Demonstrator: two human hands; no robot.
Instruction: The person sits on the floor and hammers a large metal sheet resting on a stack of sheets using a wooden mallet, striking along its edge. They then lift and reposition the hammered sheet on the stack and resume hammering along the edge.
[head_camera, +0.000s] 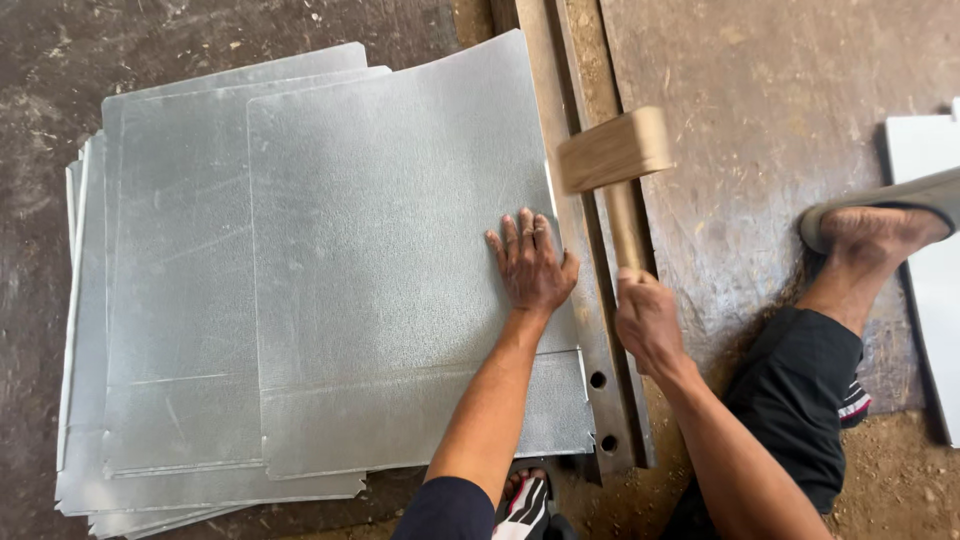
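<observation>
bare dirt floor (820, 100) carries one stack of flat grey galvanised metal sheets (180, 300), at least four by their edges. the top sheet (400, 250) lies with its right edge over one long steel angle bar (575, 230). the left hand (532, 265) presses flat on it, fingers spread open. the right hand (648, 322) is closed around the handle of one wooden mallet (615, 150), its head just above the bar.

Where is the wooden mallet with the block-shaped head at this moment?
In the head view, the wooden mallet is right of centre, held by the right hand, its head above the long steel bar beside the top metal sheet.
</observation>
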